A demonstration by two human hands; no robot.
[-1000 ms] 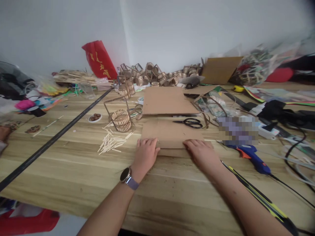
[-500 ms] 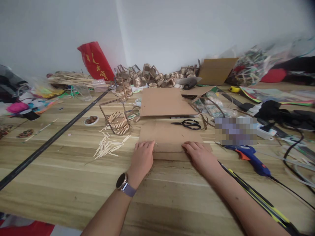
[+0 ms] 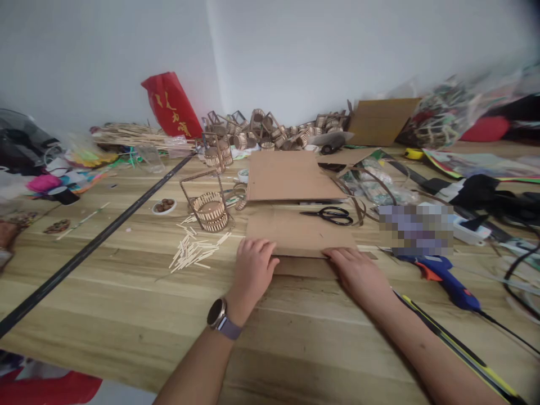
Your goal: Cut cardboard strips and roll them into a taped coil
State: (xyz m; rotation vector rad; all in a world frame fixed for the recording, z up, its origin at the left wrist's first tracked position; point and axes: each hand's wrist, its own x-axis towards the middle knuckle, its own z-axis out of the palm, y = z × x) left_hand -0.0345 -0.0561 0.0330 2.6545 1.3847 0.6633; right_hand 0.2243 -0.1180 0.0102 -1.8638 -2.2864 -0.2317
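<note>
A piece of brown cardboard (image 3: 295, 233) lies in front of me, its near edge slightly off the table with a strip of shadow below. My left hand (image 3: 256, 261), with a watch on the wrist, is closed on the left part of that edge, fingers on top and thumb at the front. At the right part, my right hand (image 3: 356, 273) also grips the edge; its thumb is hidden. Black-handled scissors (image 3: 333, 215) rest on top of the cardboard. Just behind lies another cardboard sheet (image 3: 295, 174).
Left of the cardboard are a small slatted basket (image 3: 211, 212), loose thin sticks (image 3: 194, 253) and a bowl of brown balls (image 3: 163, 206). A blue glue gun (image 3: 455, 284) and a yellow-black tool (image 3: 455, 343) lie right. Several small baskets (image 3: 270, 132) are heaped by the wall.
The view has turned slightly left, so everything sits further right. My left thumb now shows apart from the fingers at the cardboard's edge. Both hands stay on that edge.
</note>
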